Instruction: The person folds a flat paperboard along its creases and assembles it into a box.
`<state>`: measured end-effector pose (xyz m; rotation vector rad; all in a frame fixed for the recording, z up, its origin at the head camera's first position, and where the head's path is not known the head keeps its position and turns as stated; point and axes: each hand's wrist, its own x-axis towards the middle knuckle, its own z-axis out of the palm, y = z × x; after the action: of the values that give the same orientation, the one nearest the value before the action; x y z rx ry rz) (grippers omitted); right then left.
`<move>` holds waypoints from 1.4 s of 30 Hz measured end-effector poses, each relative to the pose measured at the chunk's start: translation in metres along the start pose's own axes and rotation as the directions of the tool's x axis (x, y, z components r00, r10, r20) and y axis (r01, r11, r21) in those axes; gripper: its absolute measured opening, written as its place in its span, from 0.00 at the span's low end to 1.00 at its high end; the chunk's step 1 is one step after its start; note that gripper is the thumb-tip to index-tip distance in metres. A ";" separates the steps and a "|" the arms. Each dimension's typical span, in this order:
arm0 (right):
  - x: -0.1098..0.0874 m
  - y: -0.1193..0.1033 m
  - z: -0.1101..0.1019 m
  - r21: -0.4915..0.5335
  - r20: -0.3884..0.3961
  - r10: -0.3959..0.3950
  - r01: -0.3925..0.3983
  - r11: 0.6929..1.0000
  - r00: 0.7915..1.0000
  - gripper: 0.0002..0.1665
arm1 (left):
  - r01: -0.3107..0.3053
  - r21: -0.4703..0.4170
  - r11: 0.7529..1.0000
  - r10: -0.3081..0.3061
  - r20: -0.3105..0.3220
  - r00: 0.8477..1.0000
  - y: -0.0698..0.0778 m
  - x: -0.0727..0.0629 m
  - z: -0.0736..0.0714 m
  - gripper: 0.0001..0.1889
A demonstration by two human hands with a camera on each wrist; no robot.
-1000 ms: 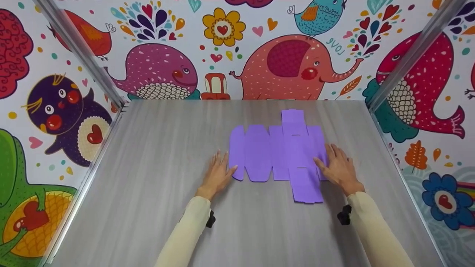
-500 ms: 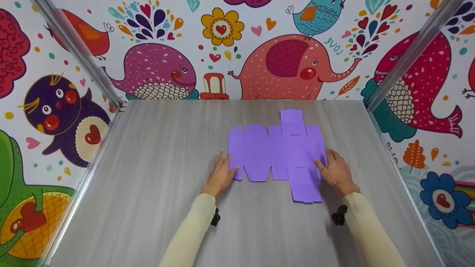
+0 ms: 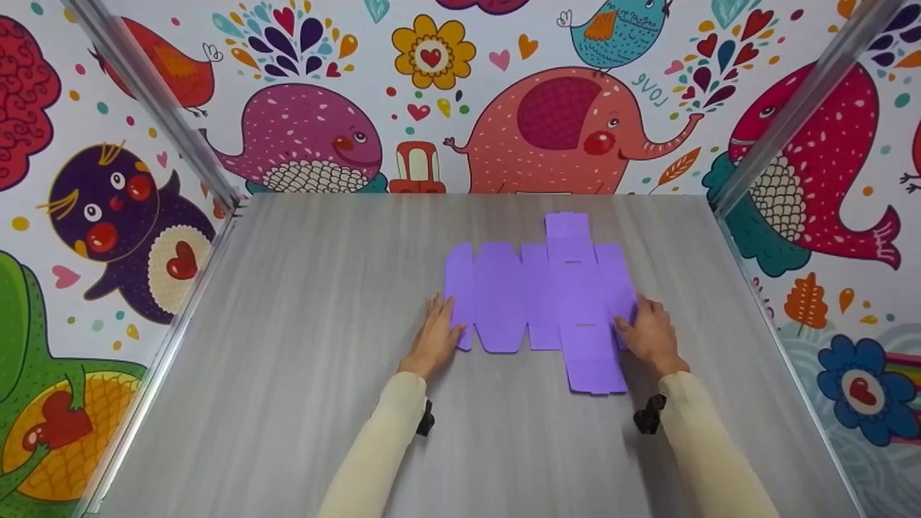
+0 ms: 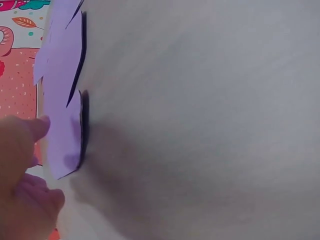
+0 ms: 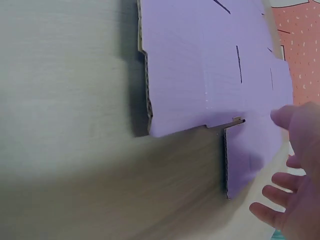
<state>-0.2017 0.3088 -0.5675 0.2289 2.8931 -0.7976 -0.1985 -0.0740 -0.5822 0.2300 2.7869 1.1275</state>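
A flat purple corrugated cardboard box blank (image 3: 501,295), with cut flaps, slots and fold lines, lies unfolded on the grey table (image 3: 324,288). At its left end is my left hand (image 3: 433,339), its thumb over the left flap and its fingers along the outer edge. On the opposite end my right hand (image 3: 651,334) sits likewise, thumb over the right panel and fingers outside the edge. The right wrist view shows those fingers (image 5: 272,215) spread apart beyond the cardboard. In the left wrist view the thumb (image 4: 40,127) overlaps the end flap, the other fingers lying past its edge.
A wall (image 3: 496,173) printed with cartoon animals stands behind the table, with similar panels at both sides. Metal posts (image 3: 791,108) rise at the back corners. Each wrist carries a small black device (image 3: 650,414).
My left hand has moved slightly right, closer over the blank's left flap. My right hand has shifted a little downward along the right edge. The blank stays in place.
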 end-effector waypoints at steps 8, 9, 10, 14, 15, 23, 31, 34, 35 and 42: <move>0.001 0.005 0.005 0.011 -0.028 0.080 -0.080 0.997 0.996 0.40 | 0.010 0.025 1.000 -0.009 -0.016 1.000 -0.005 0.001 0.004 0.29; 0.001 0.005 0.006 0.014 -0.028 0.084 -0.084 0.996 0.996 0.41 | 0.010 0.028 1.000 -0.009 -0.022 1.000 -0.005 0.001 0.004 0.28; 0.002 0.006 0.007 0.017 -0.029 0.087 -0.086 0.996 0.996 0.40 | 0.008 0.029 1.000 -0.007 -0.028 1.000 -0.006 0.001 0.005 0.28; 0.002 0.005 0.009 0.025 -0.043 0.084 -0.083 0.996 0.996 0.39 | 0.014 0.023 1.000 -0.014 -0.032 0.999 -0.008 -0.001 0.006 0.28; 0.003 0.004 0.010 0.026 -0.046 0.085 -0.084 0.996 0.995 0.39 | 0.020 0.022 1.000 -0.020 -0.029 0.999 -0.008 -0.001 0.006 0.28; 0.005 0.003 0.010 0.083 -0.059 0.088 -0.082 0.993 0.994 0.39 | 0.054 -0.026 0.998 -0.054 -0.012 0.998 -0.005 0.000 0.009 0.30; 0.004 0.002 0.011 0.208 -0.096 0.117 -0.095 0.974 0.988 0.38 | 0.081 -0.094 0.992 -0.083 -0.024 0.996 0.000 0.001 0.014 0.30; 0.004 0.003 0.011 0.229 -0.117 0.128 -0.099 0.968 0.985 0.36 | 0.070 -0.149 0.986 -0.085 -0.100 0.991 0.001 0.003 0.015 0.27; 0.005 0.003 0.011 0.238 -0.126 0.129 -0.096 0.966 0.984 0.35 | 0.061 -0.158 0.986 -0.082 -0.133 0.988 0.001 0.004 0.016 0.25; 0.008 0.004 0.013 0.285 -0.245 0.114 -0.040 0.958 0.963 0.31 | 0.078 -0.239 0.968 -0.143 -0.270 0.952 0.001 0.007 0.017 0.22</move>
<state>-0.2076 0.3067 -0.5815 0.5095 2.9724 -1.2467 -0.2020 -0.0605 -0.5937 -0.1235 2.8277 1.5429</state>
